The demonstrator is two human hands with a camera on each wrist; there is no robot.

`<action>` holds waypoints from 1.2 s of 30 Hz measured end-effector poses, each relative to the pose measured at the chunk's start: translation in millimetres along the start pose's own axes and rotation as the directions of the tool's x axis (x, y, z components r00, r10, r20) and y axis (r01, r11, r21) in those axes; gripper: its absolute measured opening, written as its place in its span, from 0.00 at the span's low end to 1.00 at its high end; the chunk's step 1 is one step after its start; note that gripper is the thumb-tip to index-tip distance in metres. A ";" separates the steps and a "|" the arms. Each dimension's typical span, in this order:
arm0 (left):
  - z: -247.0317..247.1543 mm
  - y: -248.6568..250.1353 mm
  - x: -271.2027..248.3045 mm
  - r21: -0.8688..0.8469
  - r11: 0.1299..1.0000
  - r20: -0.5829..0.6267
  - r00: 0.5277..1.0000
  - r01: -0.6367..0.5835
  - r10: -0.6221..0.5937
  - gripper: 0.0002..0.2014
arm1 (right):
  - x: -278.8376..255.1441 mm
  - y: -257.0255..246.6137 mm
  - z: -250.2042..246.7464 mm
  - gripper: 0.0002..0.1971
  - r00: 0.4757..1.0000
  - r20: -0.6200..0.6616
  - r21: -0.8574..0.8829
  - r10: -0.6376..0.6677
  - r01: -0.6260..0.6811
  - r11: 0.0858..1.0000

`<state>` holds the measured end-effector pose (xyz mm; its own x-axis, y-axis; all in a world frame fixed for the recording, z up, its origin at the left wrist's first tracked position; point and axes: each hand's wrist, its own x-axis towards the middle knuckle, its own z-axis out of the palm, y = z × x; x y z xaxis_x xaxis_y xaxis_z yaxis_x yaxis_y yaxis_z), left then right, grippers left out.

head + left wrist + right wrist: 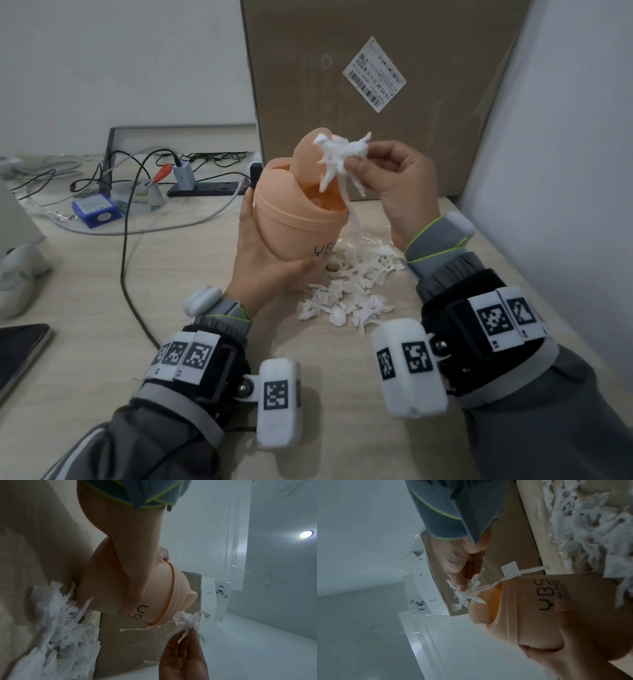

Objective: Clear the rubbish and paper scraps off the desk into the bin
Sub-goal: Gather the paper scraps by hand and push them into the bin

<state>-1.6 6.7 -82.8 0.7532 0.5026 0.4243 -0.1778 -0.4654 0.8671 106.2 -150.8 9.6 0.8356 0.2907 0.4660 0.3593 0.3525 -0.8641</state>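
Observation:
A small peach-coloured bin point(301, 222) with a swing lid stands on the desk, and my left hand point(263, 260) grips its body, thumb across the front by the black lettering point(546, 595). My right hand point(387, 171) pinches a bunch of white paper scraps point(339, 154) just above and to the right of the bin's mouth, with long strips hanging down past the rim. A pile of white paper scraps point(349, 287) lies on the desk right of the bin's base. The same bin point(120, 588) and held scraps point(190, 619) show in the left wrist view.
A big cardboard box point(376, 85) stands upright behind the bin. Cables, a power strip point(209, 188) and a blue device point(96, 209) lie at the back left. A dark tablet point(17, 356) sits at the left edge. A white wall point(565, 137) closes the right side.

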 end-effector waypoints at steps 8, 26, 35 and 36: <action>0.3 3.2 -1.8 -0.052 0.999 0.045 0.999 -0.006 0.008 0.70 | -3.6 9.3 2.3 0.11 0.993 0.121 -0.205 0.002 0.023 0.978; 2.6 0.0 0.0 -0.070 0.997 -0.005 0.999 0.041 -0.041 0.69 | -12.8 14.9 -25.2 0.13 0.993 0.012 -0.332 -0.114 0.112 0.937; 2.5 -2.1 0.3 -0.062 0.997 -0.034 0.999 0.038 -0.040 0.70 | -17.7 15.3 -37.3 0.16 0.935 0.252 -0.377 0.249 -0.143 0.915; 2.4 -1.6 0.1 -0.059 0.998 -0.028 0.999 0.038 -0.039 0.70 | -17.9 15.4 -37.2 0.14 0.934 0.268 -0.344 0.235 -0.135 0.929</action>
<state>0.3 5.8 -84.7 0.7414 0.5410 0.3971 -0.1864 -0.4024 0.8963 112.3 -183.7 -19.1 0.7540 0.5927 0.2832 0.3636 -0.0175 -0.9314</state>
